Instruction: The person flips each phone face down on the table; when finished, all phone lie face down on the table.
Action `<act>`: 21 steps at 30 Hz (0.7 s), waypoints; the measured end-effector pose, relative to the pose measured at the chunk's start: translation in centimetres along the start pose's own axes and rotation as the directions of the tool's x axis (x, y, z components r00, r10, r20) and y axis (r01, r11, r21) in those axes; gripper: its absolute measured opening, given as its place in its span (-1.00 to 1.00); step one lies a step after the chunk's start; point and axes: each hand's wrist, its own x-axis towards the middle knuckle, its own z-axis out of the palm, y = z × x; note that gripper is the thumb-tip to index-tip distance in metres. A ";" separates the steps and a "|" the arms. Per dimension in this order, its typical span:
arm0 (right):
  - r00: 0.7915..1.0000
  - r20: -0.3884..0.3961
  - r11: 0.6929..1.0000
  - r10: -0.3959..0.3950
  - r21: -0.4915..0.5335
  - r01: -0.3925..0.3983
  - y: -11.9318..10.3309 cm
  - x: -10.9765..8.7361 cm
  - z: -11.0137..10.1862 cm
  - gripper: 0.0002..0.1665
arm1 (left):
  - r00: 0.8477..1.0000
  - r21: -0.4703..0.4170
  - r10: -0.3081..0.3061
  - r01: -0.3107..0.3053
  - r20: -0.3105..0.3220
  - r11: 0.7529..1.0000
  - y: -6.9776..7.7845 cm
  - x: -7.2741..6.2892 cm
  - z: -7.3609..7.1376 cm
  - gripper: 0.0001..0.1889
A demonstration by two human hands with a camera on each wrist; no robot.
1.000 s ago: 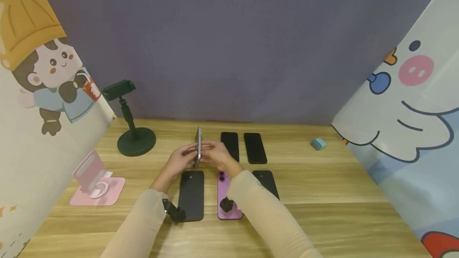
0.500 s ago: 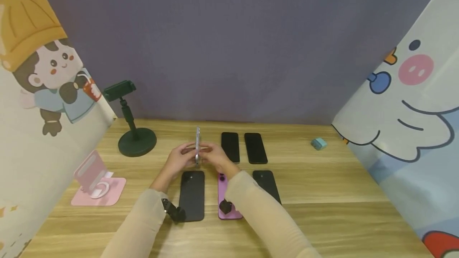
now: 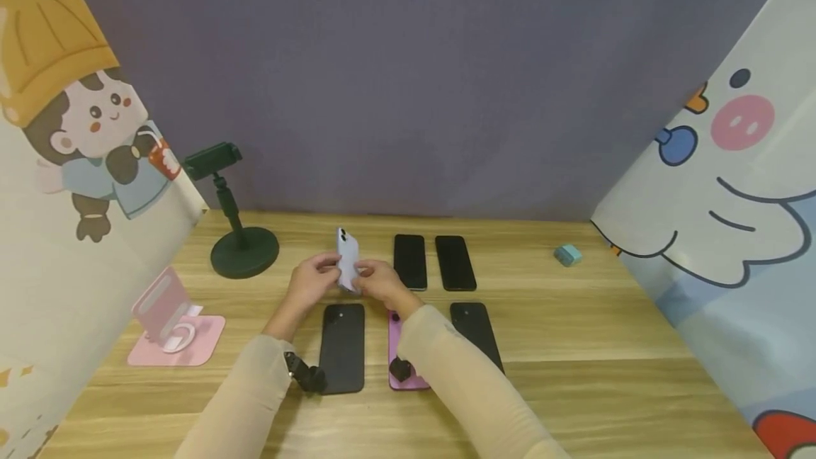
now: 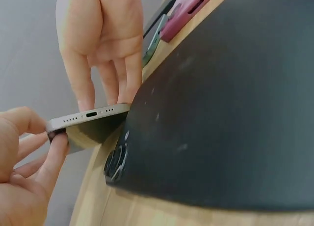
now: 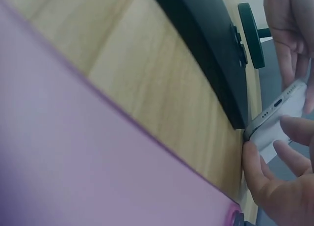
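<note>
A pale lavender smartphone [image 3: 347,261] stands upright and slightly tilted, its back and camera lenses facing the head camera. My left hand [image 3: 311,282] pinches its left edge between thumb and fingers. On the right edge, near the lower corner, my right hand [image 3: 381,283] holds it too. The charging port edge of the smartphone [image 4: 91,114] shows in the left wrist view. Just in front of the hands lies a black phone [image 3: 342,349], back up. A pink phone [image 3: 397,335] lies beside it, partly hidden by the right sleeve.
Two dark phones [image 3: 410,261] lie at the back, and another black phone [image 3: 478,331] lies right of the pink one. At left stand a dark green phone stand [image 3: 239,250] and a pink folding stand [image 3: 175,338]. A small teal block [image 3: 567,255] sits far right.
The lavender smartphone, seen edge-on before, has been turned so its back faces the head camera. Both hands have shifted slightly with it and still hold its sides.
</note>
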 end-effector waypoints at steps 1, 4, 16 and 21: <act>1.000 -0.005 1.000 0.002 -0.018 -0.002 0.0 0.0 0.0 -0.49 | 1.000 0.031 0.003 -0.003 -0.006 1.000 -0.1 0.0 -0.1 -0.61; 1.000 -0.011 0.999 0.006 -0.044 -0.006 -0.1 0.0 0.1 -0.48 | 1.000 0.119 0.014 -0.013 -0.014 0.993 -0.4 0.1 -0.5 -0.63; 0.998 -0.049 0.975 -0.033 -0.221 0.021 0.0 0.2 0.2 -0.39 | 0.998 0.259 -0.004 -0.014 0.070 0.966 -1.4 0.0 -1.0 -0.60; 0.997 -0.061 0.961 -0.043 -0.276 0.025 0.0 0.2 0.4 -0.38 | 0.997 0.275 0.003 -0.023 0.075 0.961 -2.1 0.0 -1.0 -0.62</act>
